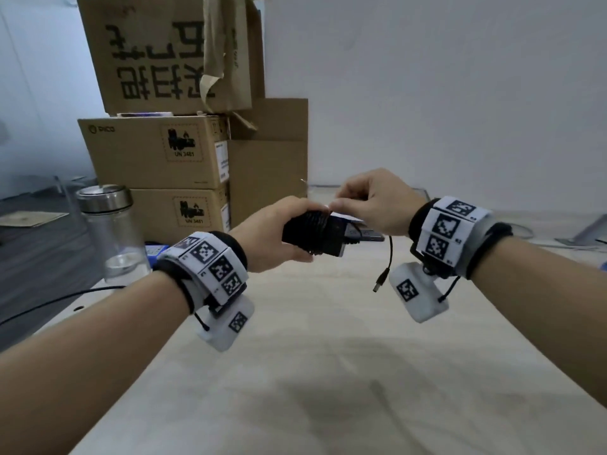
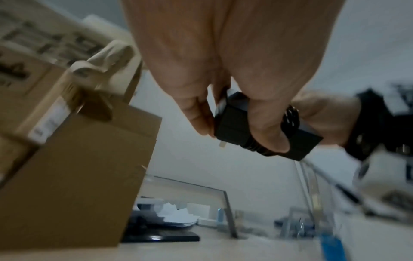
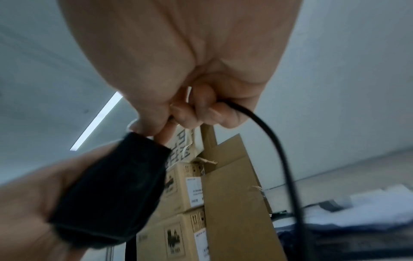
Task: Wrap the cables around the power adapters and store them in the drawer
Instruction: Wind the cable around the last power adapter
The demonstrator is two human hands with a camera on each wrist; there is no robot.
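black adapter (image 1: 312,236), brown boxes (image 1: 157,152)

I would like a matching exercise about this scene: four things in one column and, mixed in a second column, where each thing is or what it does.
Things:
1. left hand
2. right hand
3. cable plug
4. glass bottle

Places or states:
A. hangs free in the air above the table
B. stands at the left, in front of the cardboard boxes
C. grips the black power adapter
D. pinches the cable

Pairs: 1-C, 2-D, 3-A, 4-B
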